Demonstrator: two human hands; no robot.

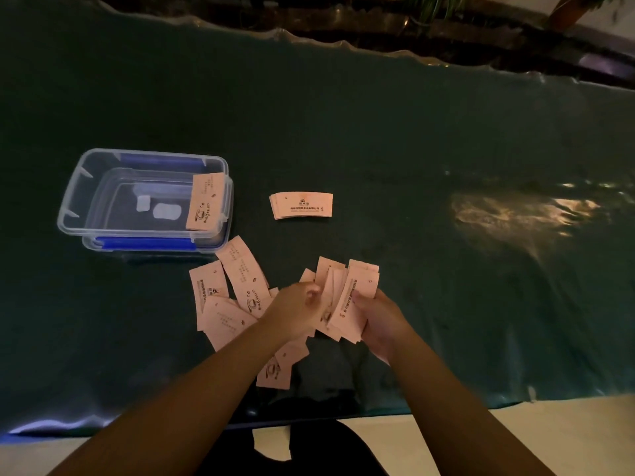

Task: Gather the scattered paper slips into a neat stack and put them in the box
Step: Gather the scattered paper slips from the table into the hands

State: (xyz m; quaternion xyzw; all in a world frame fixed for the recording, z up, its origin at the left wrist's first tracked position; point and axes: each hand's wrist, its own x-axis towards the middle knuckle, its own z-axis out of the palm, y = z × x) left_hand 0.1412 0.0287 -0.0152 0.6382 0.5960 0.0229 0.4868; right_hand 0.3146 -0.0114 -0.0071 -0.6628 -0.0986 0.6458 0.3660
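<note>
Gathering step: right of the box point(144, 201), both hands point(299, 304) point(378, 321) are clasping 1 ragged bundle point(347, 297); squaring it is probably coming next.

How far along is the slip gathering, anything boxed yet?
Done: one batch of slips leans inside the clear box, and a small squared stack lies on the table beyond the hands. In hand: the right hand holds an uneven bundle; the left hand is at its edge. Left: loose slips still fan out near the box, plus a few under the left forearm.
</note>
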